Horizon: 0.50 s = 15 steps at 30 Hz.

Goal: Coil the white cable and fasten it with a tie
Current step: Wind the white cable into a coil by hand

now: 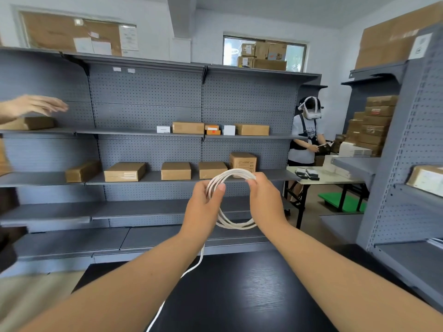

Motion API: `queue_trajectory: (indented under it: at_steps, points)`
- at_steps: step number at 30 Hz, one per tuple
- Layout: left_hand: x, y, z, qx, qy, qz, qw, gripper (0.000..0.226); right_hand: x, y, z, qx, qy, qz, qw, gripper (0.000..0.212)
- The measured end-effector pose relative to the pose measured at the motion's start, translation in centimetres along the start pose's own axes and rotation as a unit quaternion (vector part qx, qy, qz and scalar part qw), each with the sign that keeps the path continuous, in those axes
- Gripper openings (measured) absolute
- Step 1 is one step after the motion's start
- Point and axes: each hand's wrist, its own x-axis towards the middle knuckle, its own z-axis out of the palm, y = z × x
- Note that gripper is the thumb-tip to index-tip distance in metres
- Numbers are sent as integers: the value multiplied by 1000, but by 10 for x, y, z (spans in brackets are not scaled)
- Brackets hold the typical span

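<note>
The white cable [236, 174] is wound into several loops held up in front of me, above a black table [239, 291]. My left hand [203, 207] grips the left side of the coil, thumb pressed over the strands. My right hand [265, 200] pinches the coil's upper right side. A loose tail of the cable hangs from under my left hand and runs down across the table's left part to the bottom edge. No tie is visible.
Grey pegboard shelving [148, 97] with cardboard boxes [124, 172] stands behind the table. More shelving [412, 164] rises at the right. A person with a headset [305, 140] stands by a white table at the back right. Someone's hand [36, 105] reaches in at the left.
</note>
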Motion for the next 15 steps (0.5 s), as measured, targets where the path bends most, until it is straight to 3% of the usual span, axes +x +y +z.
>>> queue_trajectory:
  at_steps: [8, 15]
  points:
    - [2, 4, -6, 68, -12, 66, 995, 10, -3, 4, 6, 65, -19, 47, 997, 19]
    - [12, 11, -17, 241, -17, 134, 961, 20, -7, 6, 10, 107, -68, 57, 990, 22]
